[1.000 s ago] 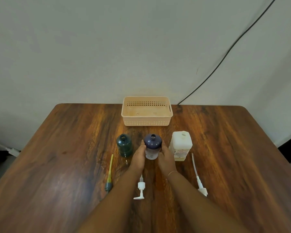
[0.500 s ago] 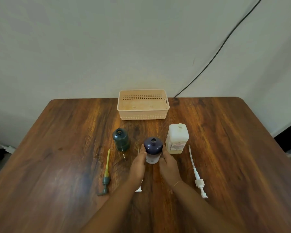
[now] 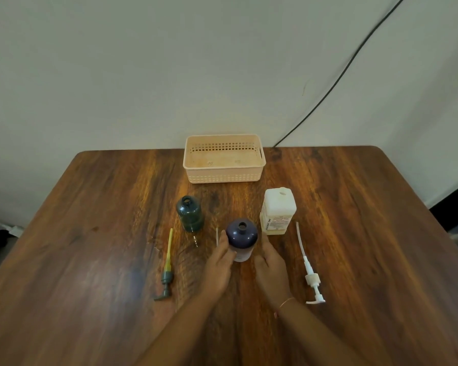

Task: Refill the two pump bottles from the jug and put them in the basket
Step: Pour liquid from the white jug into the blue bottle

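A purple pump bottle (image 3: pixel 241 235) stands upright with its neck uncapped, near the table's middle. My left hand (image 3: pixel 220 262) lies flat against its left side, thumb on its lower part. My right hand (image 3: pixel 271 262) is beside its right side, fingers spread, with a small gap. A dark green bottle (image 3: pixel 189 216), also uncapped, stands to the back left. The white jug (image 3: pixel 278 211) stands to the back right with its top uncapped. The peach basket (image 3: pixel 224 159) sits empty at the far edge.
A green pump with a yellow tube (image 3: pixel 167 268) lies left of my hands. A white pump (image 3: pixel 308 270) lies to the right. The thin tube of another pump (image 3: pixel 217 237) shows by my left fingers. A black cable (image 3: pixel 328 93) runs down the wall.
The purple bottle has slid towards me, out of line with the green bottle and the jug. My right hand has loosened from it. My left hand now covers the middle white pump.
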